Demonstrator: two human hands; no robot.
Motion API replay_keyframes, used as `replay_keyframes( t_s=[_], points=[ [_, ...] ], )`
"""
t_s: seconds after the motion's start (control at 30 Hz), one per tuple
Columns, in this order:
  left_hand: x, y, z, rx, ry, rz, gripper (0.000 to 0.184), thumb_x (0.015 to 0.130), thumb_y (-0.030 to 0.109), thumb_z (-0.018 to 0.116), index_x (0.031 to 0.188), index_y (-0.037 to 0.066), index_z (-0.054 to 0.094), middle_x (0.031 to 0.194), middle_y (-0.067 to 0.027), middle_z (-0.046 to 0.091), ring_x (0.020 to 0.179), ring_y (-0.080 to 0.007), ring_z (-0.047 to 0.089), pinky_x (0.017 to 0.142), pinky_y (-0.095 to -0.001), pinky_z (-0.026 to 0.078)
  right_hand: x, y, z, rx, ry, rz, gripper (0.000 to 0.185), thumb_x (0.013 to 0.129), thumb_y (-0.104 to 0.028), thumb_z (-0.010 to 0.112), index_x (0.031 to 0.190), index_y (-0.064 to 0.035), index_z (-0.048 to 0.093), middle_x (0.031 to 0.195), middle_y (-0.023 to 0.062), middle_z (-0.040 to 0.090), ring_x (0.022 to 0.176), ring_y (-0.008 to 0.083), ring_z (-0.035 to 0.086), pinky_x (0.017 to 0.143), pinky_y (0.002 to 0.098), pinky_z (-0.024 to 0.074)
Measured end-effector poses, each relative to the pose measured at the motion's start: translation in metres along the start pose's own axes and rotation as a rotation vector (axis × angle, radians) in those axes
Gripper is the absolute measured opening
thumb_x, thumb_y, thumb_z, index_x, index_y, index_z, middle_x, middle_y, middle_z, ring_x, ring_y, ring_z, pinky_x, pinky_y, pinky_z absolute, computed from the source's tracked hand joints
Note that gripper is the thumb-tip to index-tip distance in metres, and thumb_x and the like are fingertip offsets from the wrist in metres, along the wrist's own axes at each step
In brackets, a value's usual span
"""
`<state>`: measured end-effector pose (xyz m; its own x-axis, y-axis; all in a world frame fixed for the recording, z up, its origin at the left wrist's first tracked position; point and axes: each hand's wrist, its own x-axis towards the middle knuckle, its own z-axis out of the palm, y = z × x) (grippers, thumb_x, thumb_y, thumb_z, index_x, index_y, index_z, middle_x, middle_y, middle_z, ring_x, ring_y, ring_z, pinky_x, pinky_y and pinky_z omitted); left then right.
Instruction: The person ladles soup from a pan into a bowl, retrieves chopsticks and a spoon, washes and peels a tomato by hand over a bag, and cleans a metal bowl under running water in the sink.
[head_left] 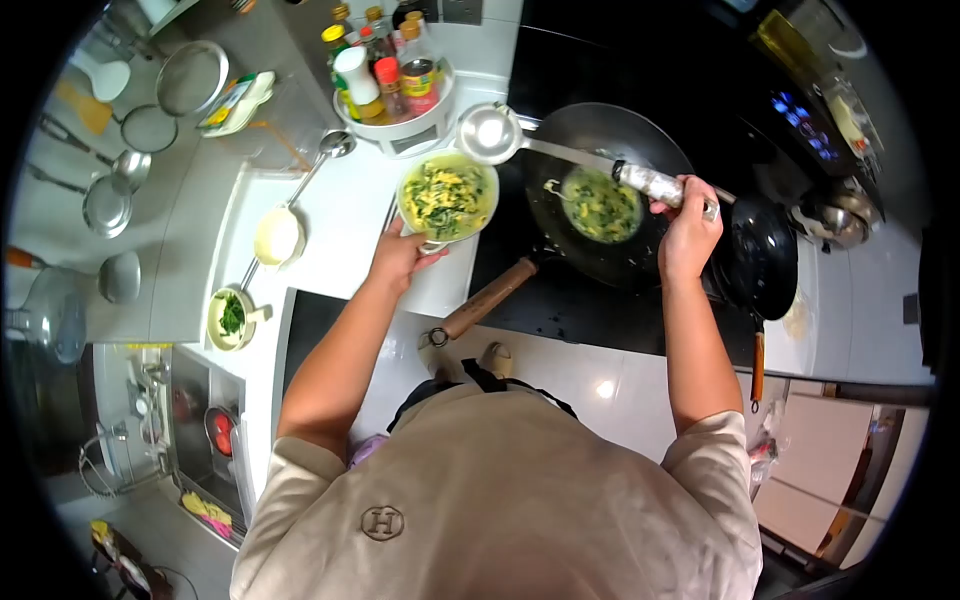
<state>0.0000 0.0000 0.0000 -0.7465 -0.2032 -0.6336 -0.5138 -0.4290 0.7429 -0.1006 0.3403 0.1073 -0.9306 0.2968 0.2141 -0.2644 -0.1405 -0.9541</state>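
My right hand (688, 230) is wrapped round the handle of a metal ladle (570, 153). The ladle's bowl hangs over the near rim of a white bowl (490, 205), at its upper right. Soup with yellow egg pieces and green leaves (445, 195) fills that bowl. My left hand (400, 258) grips the bowl from below at its lower left, the thumb by the rim. On the stove, a black wok (550, 215) holds more of the same soup (603, 205); its wooden handle (488, 300) points toward me.
A round rack of seasoning bottles (395, 75) stands behind the bowl. On the left counter are a cream dish (278, 237) and a small pot of chopped greens (230, 318). A black frying pan (760, 255) sits right of the wok. The sink (205, 400) is at lower left.
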Motion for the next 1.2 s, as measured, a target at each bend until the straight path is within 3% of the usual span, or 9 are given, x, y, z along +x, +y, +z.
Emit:
replay_keyframes(
  t_s=[0.1, 0.13, 0.2, 0.37, 0.57, 0.73, 0.97, 1.13, 1.2],
  points=[
    [-0.003, 0.018, -0.018, 0.098, 0.028, 0.040, 0.059, 0.087, -0.003, 0.047, 0.141, 0.013, 0.029, 0.109, -0.0171, 0.062, 0.082, -0.0287, 0.068, 0.062, -0.0271, 0.058, 0.004, 0.010, -0.024, 0.100, 0.194, 0.051, 0.020, 0.093, -0.014, 0.053, 0.092, 0.0051, 0.056, 0.081, 0.0117, 0.062, 0.055, 0.0167, 0.059, 0.051, 0.0260, 0.0500],
    [0.002, -0.023, 0.027, -0.029, -0.029, -0.013, 0.059, 0.087, -0.004, 0.046, 0.141, 0.013, 0.027, 0.109, -0.0180, 0.062, 0.081, -0.0290, 0.068, 0.062, -0.0274, 0.059, 0.031, -0.020, -0.070, -0.049, 0.165, -0.043, 0.020, 0.093, -0.014, 0.054, 0.092, 0.0051, 0.057, 0.081, 0.0115, 0.062, 0.055, 0.0164, 0.059, 0.052, 0.0260, 0.0501],
    [0.004, -0.002, 0.008, 0.022, 0.010, 0.014, 0.058, 0.088, -0.004, 0.044, 0.140, 0.012, 0.025, 0.109, -0.0192, 0.061, 0.081, -0.0291, 0.068, 0.061, -0.0265, 0.058, 0.026, -0.001, -0.082, -0.091, 0.226, -0.117, 0.019, 0.092, -0.015, 0.056, 0.093, 0.0041, 0.059, 0.080, 0.0096, 0.062, 0.056, 0.0150, 0.059, 0.053, 0.0249, 0.0496],
    [0.008, -0.001, 0.014, 0.053, -0.001, 0.018, 0.052, 0.089, -0.003, 0.044, 0.137, 0.009, 0.029, 0.108, -0.0195, 0.061, 0.079, -0.0293, 0.068, 0.059, -0.0257, 0.058, 0.013, 0.004, -0.134, -0.635, 0.133, -0.286, 0.011, 0.086, -0.012, 0.062, 0.089, -0.0012, 0.064, 0.078, 0.0068, 0.064, 0.061, 0.0131, 0.061, 0.060, 0.0250, 0.0478],
    [0.011, -0.005, 0.021, 0.027, 0.012, 0.043, 0.052, 0.088, -0.003, 0.046, 0.136, 0.007, 0.030, 0.107, -0.0193, 0.061, 0.079, -0.0290, 0.068, 0.059, -0.0255, 0.059, -0.010, 0.006, -0.160, -0.771, -0.097, -0.425, 0.009, 0.082, -0.009, 0.065, 0.088, -0.0021, 0.065, 0.080, 0.0104, 0.064, 0.068, 0.0170, 0.062, 0.066, 0.0262, 0.0483],
    [0.007, -0.006, 0.025, 0.021, 0.012, 0.046, 0.052, 0.088, -0.003, 0.046, 0.136, 0.008, 0.031, 0.107, -0.0193, 0.061, 0.078, -0.0288, 0.068, 0.058, -0.0252, 0.059, -0.009, 0.008, -0.163, -0.374, -0.021, -0.033, 0.015, 0.087, -0.011, 0.059, 0.089, 0.0037, 0.062, 0.079, 0.0089, 0.064, 0.057, 0.0149, 0.060, 0.055, 0.0244, 0.0490],
    [0.003, -0.011, 0.026, 0.024, -0.012, 0.052, 0.054, 0.090, -0.002, 0.044, 0.139, 0.007, 0.025, 0.110, -0.0206, 0.060, 0.081, -0.0297, 0.068, 0.058, -0.0249, 0.059, 0.022, 0.017, -0.168, -0.202, 0.213, 0.398, 0.020, 0.089, -0.015, 0.055, 0.091, 0.0039, 0.062, 0.079, 0.0106, 0.065, 0.047, 0.0134, 0.058, 0.042, 0.0239, 0.0501],
    [-0.001, -0.013, 0.026, 0.017, 0.003, 0.041, 0.061, 0.090, -0.001, 0.044, 0.144, 0.010, 0.017, 0.112, -0.0203, 0.060, 0.082, -0.0288, 0.068, 0.059, -0.0248, 0.059, 0.032, 0.013, -0.159, -0.228, 0.196, 0.348, 0.020, 0.089, -0.015, 0.055, 0.091, 0.0035, 0.062, 0.080, 0.0107, 0.065, 0.048, 0.0140, 0.058, 0.042, 0.0229, 0.0494],
    [-0.004, -0.014, 0.028, -0.003, 0.026, 0.046, 0.053, 0.090, -0.002, 0.045, 0.139, 0.009, 0.026, 0.111, -0.0193, 0.060, 0.081, -0.0293, 0.068, 0.057, -0.0242, 0.058, 0.036, 0.006, -0.151, -0.250, 0.188, 0.312, 0.020, 0.089, -0.015, 0.055, 0.092, 0.0036, 0.062, 0.080, 0.0105, 0.065, 0.049, 0.0143, 0.059, 0.042, 0.0230, 0.0496]
  ],
)
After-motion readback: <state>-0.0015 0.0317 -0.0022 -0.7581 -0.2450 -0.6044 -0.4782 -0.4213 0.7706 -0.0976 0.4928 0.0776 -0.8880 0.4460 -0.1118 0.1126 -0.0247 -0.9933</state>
